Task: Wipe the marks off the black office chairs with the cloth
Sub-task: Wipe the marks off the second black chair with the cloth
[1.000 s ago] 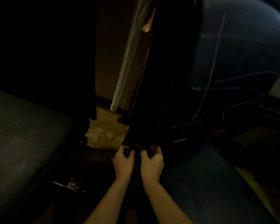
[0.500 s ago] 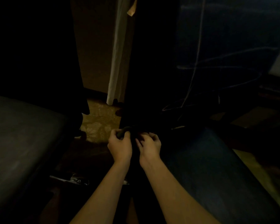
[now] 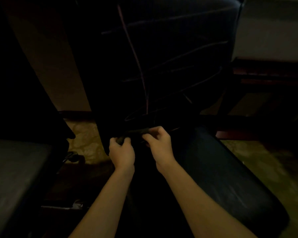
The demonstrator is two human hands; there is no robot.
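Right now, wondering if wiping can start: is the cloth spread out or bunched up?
Bunched: the cloth is a dark roll stretched between the left hand and right hand.

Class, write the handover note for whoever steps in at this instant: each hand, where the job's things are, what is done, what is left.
Left hand: grips one end of the dark cloth.
Right hand: pinches the other end; the cloth is stretched between them, low in front of the chair backrest.
Done: nothing visible; pale scribble marks cover the backrest.
Left: wipe the backrest, then check the seat and the other chair.
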